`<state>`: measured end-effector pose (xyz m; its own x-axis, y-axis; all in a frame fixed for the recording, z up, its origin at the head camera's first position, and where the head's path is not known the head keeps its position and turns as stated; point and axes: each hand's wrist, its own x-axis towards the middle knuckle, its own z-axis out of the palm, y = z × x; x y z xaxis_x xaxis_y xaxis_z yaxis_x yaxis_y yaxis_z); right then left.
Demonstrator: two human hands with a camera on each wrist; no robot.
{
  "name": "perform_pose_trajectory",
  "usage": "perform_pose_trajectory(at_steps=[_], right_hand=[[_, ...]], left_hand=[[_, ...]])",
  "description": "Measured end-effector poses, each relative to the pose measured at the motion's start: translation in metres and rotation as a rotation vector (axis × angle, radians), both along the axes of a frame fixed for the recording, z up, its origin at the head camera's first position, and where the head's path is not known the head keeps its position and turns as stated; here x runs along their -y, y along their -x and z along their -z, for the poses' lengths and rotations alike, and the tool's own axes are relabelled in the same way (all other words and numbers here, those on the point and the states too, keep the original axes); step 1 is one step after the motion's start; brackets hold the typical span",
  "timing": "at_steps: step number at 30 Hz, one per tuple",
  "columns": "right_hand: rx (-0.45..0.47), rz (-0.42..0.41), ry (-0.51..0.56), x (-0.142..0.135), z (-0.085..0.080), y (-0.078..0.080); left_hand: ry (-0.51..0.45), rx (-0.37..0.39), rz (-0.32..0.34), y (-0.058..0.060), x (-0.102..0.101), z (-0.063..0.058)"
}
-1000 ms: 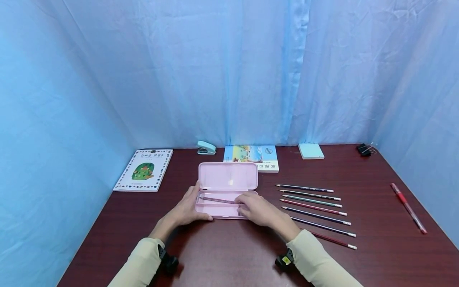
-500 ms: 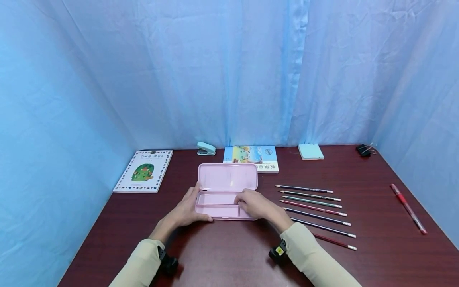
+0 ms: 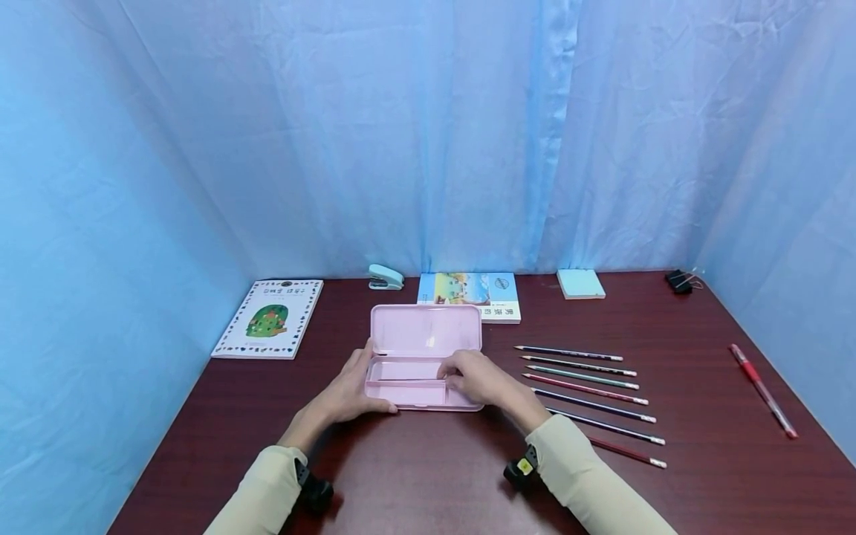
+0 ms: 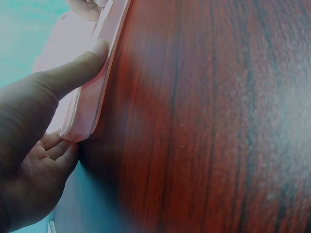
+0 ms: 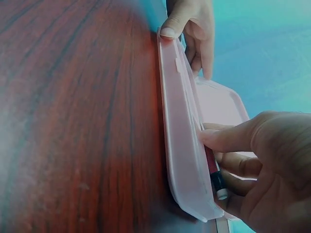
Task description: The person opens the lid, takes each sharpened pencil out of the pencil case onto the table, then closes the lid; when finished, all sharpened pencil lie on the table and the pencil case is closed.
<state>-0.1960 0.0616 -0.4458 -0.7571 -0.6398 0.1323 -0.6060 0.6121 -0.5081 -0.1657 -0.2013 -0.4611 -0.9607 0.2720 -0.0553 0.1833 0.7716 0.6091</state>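
Observation:
An opened pink pencil case [image 3: 411,395] lies on the table, lid raised toward the back. My left hand [image 3: 348,390] grips its left end, thumb over the front edge and fingers along the side; the left wrist view shows the thumb on the rim. The fingers of my right hand [image 3: 478,377] are curled down into the right part of the case. Between right thumb and fingers, the right wrist view shows a dark red pencil [image 5: 211,160] with a black band and white eraser end. In the head view that pencil is mostly hidden by the hand and the divider.
Several pencils [image 3: 585,378] lie in a row right of the case, near my right forearm. A red pen [image 3: 762,390] is farther right. Along the back are a white book [image 3: 274,319], a stapler [image 3: 386,277], another book [image 3: 468,288], a notepad [image 3: 580,284] and a binder clip [image 3: 679,281].
The pencil, seen slanting across the back compartment a second ago, has dropped mostly out of sight inside the case. My right hand shifted slightly; my left hand stayed put.

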Motion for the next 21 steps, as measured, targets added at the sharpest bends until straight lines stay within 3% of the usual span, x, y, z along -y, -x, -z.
perform_pose_trajectory(at_steps=[10,16,21], right_hand=[[-0.015,0.074,0.057,-0.032,-0.017,-0.013],[-0.057,0.109,0.062,-0.068,-0.024,-0.032],[-0.123,0.135,0.044,-0.104,-0.021,-0.051]], left_hand=[[0.003,0.005,-0.003,0.0,-0.001,0.0],[0.01,0.014,-0.002,0.0,-0.001,0.0],[0.01,0.023,-0.017,0.0,-0.001,-0.001]])
